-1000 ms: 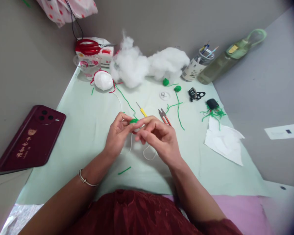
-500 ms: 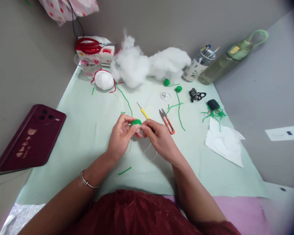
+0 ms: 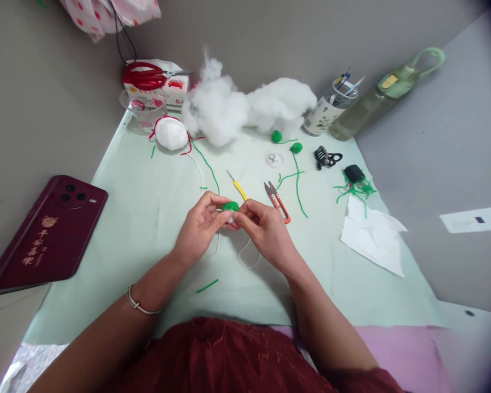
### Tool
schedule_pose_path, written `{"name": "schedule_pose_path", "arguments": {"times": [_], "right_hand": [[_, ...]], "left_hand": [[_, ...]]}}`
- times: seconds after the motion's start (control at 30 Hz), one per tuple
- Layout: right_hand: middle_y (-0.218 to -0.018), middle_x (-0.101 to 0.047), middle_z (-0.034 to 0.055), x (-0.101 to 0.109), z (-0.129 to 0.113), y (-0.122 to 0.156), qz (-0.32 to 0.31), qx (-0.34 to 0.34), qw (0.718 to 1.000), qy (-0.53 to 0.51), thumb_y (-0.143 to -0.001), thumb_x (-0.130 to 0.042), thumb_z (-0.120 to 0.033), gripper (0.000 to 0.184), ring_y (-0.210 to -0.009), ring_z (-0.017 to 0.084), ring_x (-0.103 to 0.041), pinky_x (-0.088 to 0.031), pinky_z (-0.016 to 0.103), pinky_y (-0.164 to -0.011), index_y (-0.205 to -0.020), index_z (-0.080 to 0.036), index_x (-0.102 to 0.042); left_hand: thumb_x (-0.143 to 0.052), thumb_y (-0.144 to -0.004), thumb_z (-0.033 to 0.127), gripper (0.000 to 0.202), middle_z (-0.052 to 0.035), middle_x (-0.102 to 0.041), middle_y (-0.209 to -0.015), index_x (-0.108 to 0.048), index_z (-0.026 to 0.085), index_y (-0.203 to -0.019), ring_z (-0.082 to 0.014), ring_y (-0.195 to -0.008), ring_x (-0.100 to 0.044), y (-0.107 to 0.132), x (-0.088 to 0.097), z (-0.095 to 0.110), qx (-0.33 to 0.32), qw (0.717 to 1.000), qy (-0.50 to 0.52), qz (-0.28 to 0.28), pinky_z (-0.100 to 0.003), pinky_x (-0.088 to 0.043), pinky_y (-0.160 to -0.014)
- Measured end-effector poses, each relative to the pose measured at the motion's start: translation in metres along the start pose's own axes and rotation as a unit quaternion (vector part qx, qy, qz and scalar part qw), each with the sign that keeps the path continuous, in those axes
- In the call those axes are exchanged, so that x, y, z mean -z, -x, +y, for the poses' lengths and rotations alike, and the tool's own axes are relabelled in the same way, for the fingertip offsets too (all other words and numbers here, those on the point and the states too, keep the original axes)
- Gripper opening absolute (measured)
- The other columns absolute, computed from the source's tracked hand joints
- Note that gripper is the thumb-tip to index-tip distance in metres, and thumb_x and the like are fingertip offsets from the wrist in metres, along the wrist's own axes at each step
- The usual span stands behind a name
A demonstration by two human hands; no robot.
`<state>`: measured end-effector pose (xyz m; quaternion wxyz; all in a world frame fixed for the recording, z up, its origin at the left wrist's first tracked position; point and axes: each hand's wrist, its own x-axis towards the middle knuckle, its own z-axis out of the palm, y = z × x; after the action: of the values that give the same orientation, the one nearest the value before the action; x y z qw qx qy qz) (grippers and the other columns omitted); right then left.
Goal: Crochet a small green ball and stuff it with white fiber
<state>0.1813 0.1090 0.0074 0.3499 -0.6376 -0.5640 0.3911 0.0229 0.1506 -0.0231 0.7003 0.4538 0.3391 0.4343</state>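
Note:
Between my two hands is a small green and white crocheted piece [image 3: 231, 206], its green side up and its white part mostly covered by fingers. My left hand [image 3: 200, 226] pinches it from the left. From the right, my right hand [image 3: 265, 226] has thumb and fingertips closed on its white edge. White yarn [image 3: 249, 265] hangs in a loop below the hands. Just beyond them lies a yellow-handled crochet hook [image 3: 240, 189]. Orange thread snips [image 3: 279, 202] rest beside my right hand. A short green yarn piece [image 3: 207, 286] lies nearer to me.
White stuffing [image 3: 216, 112] is heaped at the back. Two green crocheted balls [image 3: 296, 148], a black hair claw [image 3: 326, 158] and white paper [image 3: 372, 237] lie right. A bottle [image 3: 376, 101] and pen jar [image 3: 327, 112] stand behind. A phone [image 3: 51, 232] is far left, red scissors [image 3: 145, 76] back left.
My right thumb and fingertips have shifted slightly left along the white edge, closer to my left thumb. The green piece has turned a little. The whole view has moved slightly.

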Motion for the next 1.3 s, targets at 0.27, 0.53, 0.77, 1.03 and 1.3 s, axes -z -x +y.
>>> {"name": "schedule_pose_path", "arguments": {"times": [0.27, 0.53, 0.77, 1.03, 1.3], "right_hand": [[-0.072, -0.060, 0.0000, -0.016, -0.013, 0.011, 0.006, 0.116, 0.988, 0.102, -0.098, -0.049, -0.021, 0.023, -0.069, 0.015, -0.050, -0.038, 0.028, -0.069, -0.076, -0.022, -0.053], [-0.056, -0.043, -0.0068, -0.013, 0.000, 0.000, 0.033, -0.033, 0.997, -0.062, -0.089, -0.063, -0.038, 0.030, -0.055, 0.010, -0.033, -0.026, 0.026, -0.054, -0.067, -0.021, -0.052], [-0.059, -0.051, -0.0036, -0.002, -0.001, -0.004, 0.034, -0.030, 0.989, -0.139, -0.087, -0.068, -0.049, 0.036, -0.057, 0.010, -0.036, -0.027, 0.026, -0.053, -0.068, -0.020, -0.058], [-0.068, -0.058, -0.0017, -0.017, -0.004, 0.007, 0.023, 0.026, 0.999, 0.002, -0.098, -0.054, -0.035, 0.027, -0.061, 0.012, -0.044, -0.032, 0.027, -0.061, -0.076, -0.022, -0.057], [-0.060, -0.051, -0.0036, -0.013, 0.000, -0.003, -0.012, -0.040, 0.988, -0.147, -0.088, -0.067, -0.055, 0.043, -0.057, 0.010, -0.036, -0.027, 0.027, -0.055, -0.067, -0.020, -0.057]], "left_hand": [[-0.075, -0.084, 0.022, 0.017, 0.0051, -0.065, -0.067, -0.058, 0.021, -0.084, -0.0099, -0.056, -0.062, 0.003, -0.004, -0.004, 0.008, 0.997, 0.001, 0.071, -0.021, -0.055, -0.056], [-0.078, -0.086, 0.030, 0.019, 0.0020, -0.070, -0.077, -0.062, 0.020, -0.089, -0.0125, -0.066, -0.067, 0.003, -0.008, -0.004, 0.023, 0.998, 0.016, 0.056, -0.024, -0.059, -0.063], [-0.082, -0.084, 0.032, 0.025, -0.0030, -0.076, -0.096, -0.069, 0.019, -0.101, -0.0150, -0.080, -0.074, 0.003, -0.001, -0.002, -0.003, 1.000, 0.029, 0.002, -0.030, -0.066, -0.077], [-0.080, -0.083, 0.026, 0.021, 0.0026, -0.067, -0.078, -0.061, 0.019, -0.089, -0.0109, -0.062, -0.066, -0.001, -0.001, -0.005, -0.022, 0.998, -0.009, 0.066, -0.025, -0.061, -0.062], [-0.078, -0.085, 0.023, 0.018, 0.0026, -0.067, -0.080, -0.062, 0.020, -0.091, -0.0109, -0.062, -0.065, 0.002, -0.002, -0.006, -0.051, 0.996, -0.034, 0.060, -0.026, -0.060, -0.062]]}}
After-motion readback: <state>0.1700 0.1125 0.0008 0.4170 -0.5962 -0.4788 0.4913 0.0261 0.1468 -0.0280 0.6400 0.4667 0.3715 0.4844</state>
